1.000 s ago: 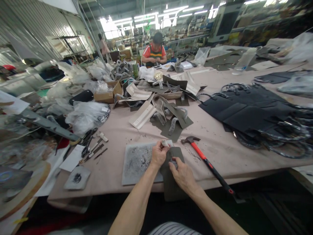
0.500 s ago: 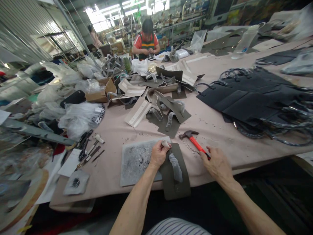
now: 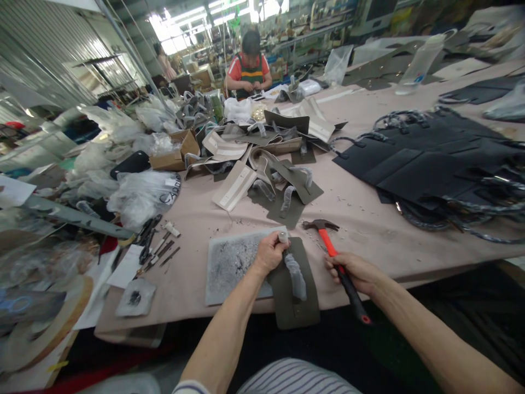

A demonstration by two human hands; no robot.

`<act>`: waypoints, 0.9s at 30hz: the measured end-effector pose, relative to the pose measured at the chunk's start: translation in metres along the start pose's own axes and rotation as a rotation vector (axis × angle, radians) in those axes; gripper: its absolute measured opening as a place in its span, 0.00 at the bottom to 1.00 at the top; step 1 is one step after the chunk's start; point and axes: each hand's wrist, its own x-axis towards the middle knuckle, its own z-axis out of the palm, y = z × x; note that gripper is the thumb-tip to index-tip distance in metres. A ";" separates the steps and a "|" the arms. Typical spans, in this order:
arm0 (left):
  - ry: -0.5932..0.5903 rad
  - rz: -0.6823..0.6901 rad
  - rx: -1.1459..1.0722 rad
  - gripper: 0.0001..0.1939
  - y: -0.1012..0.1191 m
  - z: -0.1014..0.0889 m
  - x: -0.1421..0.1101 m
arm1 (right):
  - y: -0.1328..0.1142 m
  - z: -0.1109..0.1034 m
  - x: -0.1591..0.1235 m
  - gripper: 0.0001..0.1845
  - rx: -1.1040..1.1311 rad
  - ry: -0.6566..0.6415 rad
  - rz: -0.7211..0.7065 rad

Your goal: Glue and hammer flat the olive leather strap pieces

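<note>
My right hand (image 3: 353, 271) is closed around the handle of a claw hammer (image 3: 326, 241) with an orange-red shaft and black grip. The hammer's head lies at the table, claw pointing right. My left hand (image 3: 270, 251) grips a short upright tool with a pale round top (image 3: 283, 236); its lower end is hidden by the fingers. That tool stands at the upper left edge of an olive-grey panel (image 3: 305, 273). A handle wrapped in clear plastic (image 3: 296, 278) is attached to the panel. Under the panel's left side lies a worn grey slab (image 3: 229, 273).
Similar panels with wrapped handles (image 3: 266, 148) are piled ahead. Black bag pieces (image 3: 426, 158) with cords spread over the right. Slim hand tools (image 3: 159, 251) and a small plastic bag (image 3: 135, 298) lie left. A co-worker (image 3: 250, 68) sits across the table (image 3: 192, 290).
My right hand has moved from the end of the hammer's grip to its middle and closed round it. The grip's end now shows below the hand. The left hand still grips its tool.
</note>
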 end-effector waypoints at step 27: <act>-0.010 0.106 0.194 0.06 -0.008 0.000 -0.010 | -0.050 0.016 -0.074 0.19 -1.151 0.278 -0.532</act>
